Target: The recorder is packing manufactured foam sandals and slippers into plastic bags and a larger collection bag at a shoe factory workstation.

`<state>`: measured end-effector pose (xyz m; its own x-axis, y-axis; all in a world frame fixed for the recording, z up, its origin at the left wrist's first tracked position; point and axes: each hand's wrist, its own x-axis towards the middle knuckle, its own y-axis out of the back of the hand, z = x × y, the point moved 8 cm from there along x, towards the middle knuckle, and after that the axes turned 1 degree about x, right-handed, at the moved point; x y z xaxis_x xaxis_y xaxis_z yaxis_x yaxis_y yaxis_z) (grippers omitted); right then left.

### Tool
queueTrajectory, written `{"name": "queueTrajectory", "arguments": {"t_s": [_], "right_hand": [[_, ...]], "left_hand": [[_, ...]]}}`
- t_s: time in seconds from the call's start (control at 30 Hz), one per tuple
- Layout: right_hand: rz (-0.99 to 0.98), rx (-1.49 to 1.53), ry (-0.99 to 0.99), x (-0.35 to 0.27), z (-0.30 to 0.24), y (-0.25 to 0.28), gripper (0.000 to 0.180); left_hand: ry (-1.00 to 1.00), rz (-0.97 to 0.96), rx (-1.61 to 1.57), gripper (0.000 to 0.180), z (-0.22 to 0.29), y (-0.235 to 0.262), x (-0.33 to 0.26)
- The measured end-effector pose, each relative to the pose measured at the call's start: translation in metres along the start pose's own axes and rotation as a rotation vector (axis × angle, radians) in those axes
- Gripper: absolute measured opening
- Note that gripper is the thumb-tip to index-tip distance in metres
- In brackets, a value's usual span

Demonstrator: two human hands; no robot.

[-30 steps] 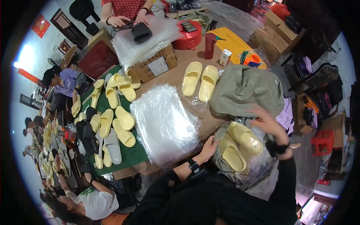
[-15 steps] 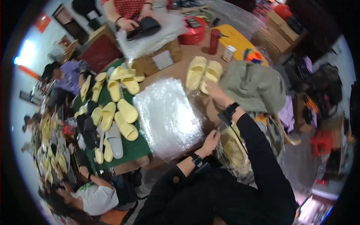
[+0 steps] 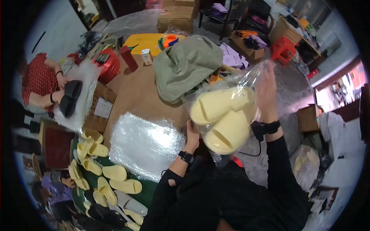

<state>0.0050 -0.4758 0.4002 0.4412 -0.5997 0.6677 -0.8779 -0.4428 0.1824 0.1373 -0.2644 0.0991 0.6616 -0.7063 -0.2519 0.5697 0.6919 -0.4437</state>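
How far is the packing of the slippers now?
Done: a pale yellow slipper pair sits inside a clear plastic bag. In hand: the left hand and right hand hold that bag up. Left: many loose slippers lie unbagged beside the bag stack.

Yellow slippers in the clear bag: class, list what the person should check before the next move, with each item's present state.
1. Both yellow slippers inside the clear bag: ok.
2. Left hand on the bag's lower edge: ok.
3. Right hand raised against the bag's side: ok.
4. Bag mouth closed: cannot tell.
5. Stack of clear bags lying flat on the table, within reach: ok.
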Motion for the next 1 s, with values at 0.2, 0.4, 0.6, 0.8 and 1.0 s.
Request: {"name": "queueTrajectory", "arguments": {"t_s": [0.2, 0.4, 0.6, 0.8, 1.0], "right_hand": [[0.375, 0.02, -0.259, -0.059, 0.063, 0.004, 0.069], [0.448, -0.085, -0.108, -0.012, 0.027, -0.01, 0.069], [0.293, 0.395, -0.733, -0.099, 0.154, -0.011, 0.046], [0.247, 0.122, -0.512, -0.062, 0.128, 0.097, 0.039], [-0.579, -0.381, -0.083, -0.096, 0.172, 0.01, 0.064]], "left_hand": [[0.251, 0.018, 0.143, 0.027, -0.002, 0.006, -0.005], [0.26, 0.113, 0.021, 0.029, -0.001, 0.002, -0.008], [0.117, 0.263, 0.11, 0.031, 0.01, -0.002, 0.007], [-0.033, 0.434, 0.153, 0.027, 0.014, 0.004, 0.004], [-0.066, 0.556, 0.334, 0.024, 0.022, -0.037, 0.001]]}}
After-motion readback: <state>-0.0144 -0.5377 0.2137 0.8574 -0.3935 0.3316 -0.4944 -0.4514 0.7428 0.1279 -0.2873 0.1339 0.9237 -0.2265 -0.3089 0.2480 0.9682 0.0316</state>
